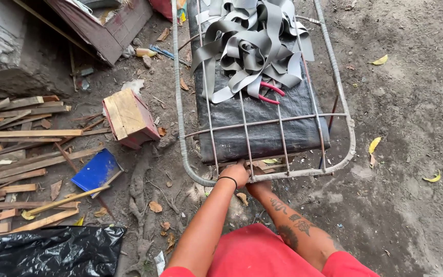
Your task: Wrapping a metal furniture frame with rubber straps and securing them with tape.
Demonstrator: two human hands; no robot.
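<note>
You are gripping the near rail of the metal frame with your left hand, fingers closed around it, your right hand mostly hidden underneath, while the grey straps and pliers are lying unused on top.

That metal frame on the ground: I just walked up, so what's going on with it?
A person in red crouches at the near end of a wire frame lying on dirt. The left hand grips its bottom rail; the right hand is beneath it, mostly hidden. On the frame lie a dark mat, a heap of grey straps and red-handled pliers.
</note>
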